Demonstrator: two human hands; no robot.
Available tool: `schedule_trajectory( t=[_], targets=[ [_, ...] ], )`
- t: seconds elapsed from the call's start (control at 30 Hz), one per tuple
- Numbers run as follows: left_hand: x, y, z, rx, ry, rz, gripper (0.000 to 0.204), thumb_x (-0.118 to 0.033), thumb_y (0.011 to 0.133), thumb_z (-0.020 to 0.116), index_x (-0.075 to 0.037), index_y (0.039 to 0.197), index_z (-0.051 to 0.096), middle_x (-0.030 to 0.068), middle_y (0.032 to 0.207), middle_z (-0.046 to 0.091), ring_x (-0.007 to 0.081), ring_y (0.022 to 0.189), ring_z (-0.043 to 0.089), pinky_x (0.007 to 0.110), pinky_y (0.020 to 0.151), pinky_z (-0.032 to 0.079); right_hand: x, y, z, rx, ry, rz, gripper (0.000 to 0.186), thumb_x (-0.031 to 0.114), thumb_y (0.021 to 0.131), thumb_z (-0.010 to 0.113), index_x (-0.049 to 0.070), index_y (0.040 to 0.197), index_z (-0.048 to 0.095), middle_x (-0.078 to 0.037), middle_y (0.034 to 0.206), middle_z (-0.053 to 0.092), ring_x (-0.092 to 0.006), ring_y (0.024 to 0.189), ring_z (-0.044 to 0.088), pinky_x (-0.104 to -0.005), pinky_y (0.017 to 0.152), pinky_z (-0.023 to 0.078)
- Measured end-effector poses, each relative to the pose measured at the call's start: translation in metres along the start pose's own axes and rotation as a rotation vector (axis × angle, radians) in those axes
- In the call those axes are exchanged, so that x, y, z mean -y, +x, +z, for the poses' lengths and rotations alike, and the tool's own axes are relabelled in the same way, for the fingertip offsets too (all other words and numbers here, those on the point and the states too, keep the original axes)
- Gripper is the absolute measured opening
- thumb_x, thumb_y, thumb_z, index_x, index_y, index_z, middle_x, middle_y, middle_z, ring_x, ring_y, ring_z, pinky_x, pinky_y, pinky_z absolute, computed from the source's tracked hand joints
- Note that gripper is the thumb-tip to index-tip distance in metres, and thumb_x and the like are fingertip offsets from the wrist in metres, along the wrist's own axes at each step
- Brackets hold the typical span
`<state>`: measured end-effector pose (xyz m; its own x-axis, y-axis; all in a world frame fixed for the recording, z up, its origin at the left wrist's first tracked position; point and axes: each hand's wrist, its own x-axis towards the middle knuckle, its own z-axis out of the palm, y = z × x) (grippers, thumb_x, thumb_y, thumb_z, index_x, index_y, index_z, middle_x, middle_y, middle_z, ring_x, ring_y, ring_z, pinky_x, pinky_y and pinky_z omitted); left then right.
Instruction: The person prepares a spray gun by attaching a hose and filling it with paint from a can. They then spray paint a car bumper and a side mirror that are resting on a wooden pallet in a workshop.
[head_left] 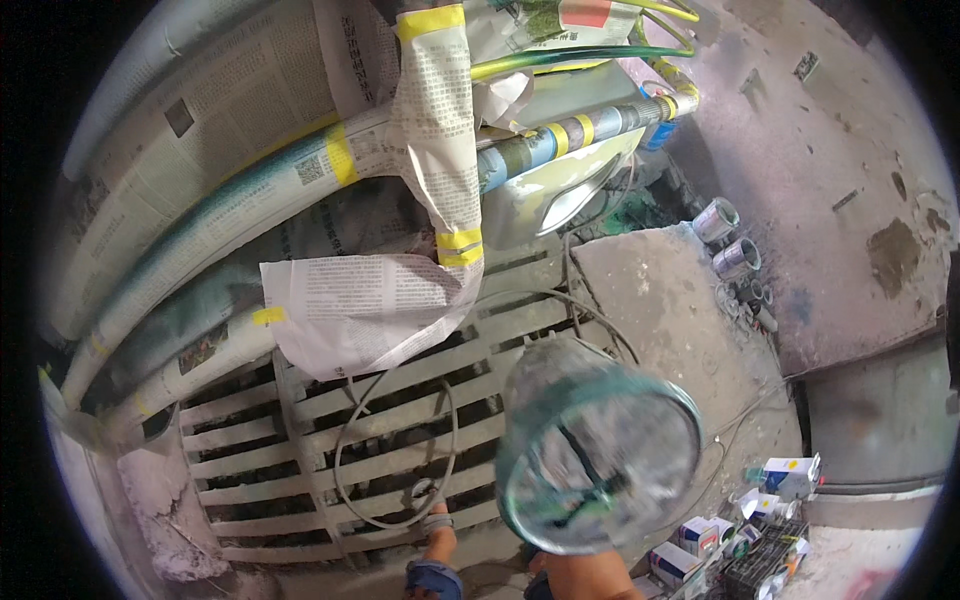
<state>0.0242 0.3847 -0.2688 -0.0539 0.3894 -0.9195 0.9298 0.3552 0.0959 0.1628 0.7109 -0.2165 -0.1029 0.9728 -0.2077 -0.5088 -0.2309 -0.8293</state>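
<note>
A large round paint cup fills the lower middle, close to the camera. Its rim is teal, and its grey, smeared top carries green paint and a dark bar. My right forearm runs up to its underside; the cup hides my right hand and whatever is attached below. My left hand is out of view. Ahead and to the left stand curved panels and tubes wrapped in newspaper and yellow tape. Loose newspaper hangs from an upright wrapped bar. The cup is apart from this paper.
A thin hose loops over the slatted floor grate, close to my foot. Paint-stained cans line the wall at right. Boxes and other small containers crowd the lower right, beside a concrete slab.
</note>
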Motion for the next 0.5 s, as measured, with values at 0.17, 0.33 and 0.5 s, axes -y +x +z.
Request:
schedule_trajectory(
  t=[0.17,0.33,0.5],
  targets=[
    [0.006,-0.008,0.006,-0.039,-0.028,-0.018,0.048,-0.043,0.090,0.047,-0.009,0.123,0.056,0.0153,0.136,0.046,0.0351,0.120,0.045,0.054,0.096,0.039,-0.049,0.026,-0.001,-0.073,0.111,0.135,0.032,0.021,0.090,0.056,0.001,0.115,0.056,-0.013,0.107,0.062,-0.0234,0.091,0.061,-0.0322,0.076,0.053],
    [0.007,-0.017,0.006,-0.073,-0.057,-0.033,0.048,-0.042,0.090,0.048,-0.008,0.122,0.056,0.0158,0.135,0.047,0.0348,0.118,0.047,0.054,0.096,0.039,-0.084,0.041,0.003,-0.183,0.238,0.262,0.035,0.023,0.091,0.054,0.000,0.117,0.055,-0.014,0.109,0.062,-0.0241,0.094,0.061,-0.0320,0.077,0.053],
    [0.006,-0.031,0.002,-0.109,-0.095,-0.059,0.048,-0.041,0.090,0.049,-0.007,0.121,0.057,0.0163,0.135,0.047,0.0345,0.117,0.048,0.054,0.096,0.038,-0.087,0.041,0.008,-0.043,-0.900,-0.350,0.032,0.018,0.090,0.056,0.002,0.117,0.057,-0.013,0.104,0.064,-0.0261,0.087,0.064,-0.0357,0.078,0.052]
  ],
)
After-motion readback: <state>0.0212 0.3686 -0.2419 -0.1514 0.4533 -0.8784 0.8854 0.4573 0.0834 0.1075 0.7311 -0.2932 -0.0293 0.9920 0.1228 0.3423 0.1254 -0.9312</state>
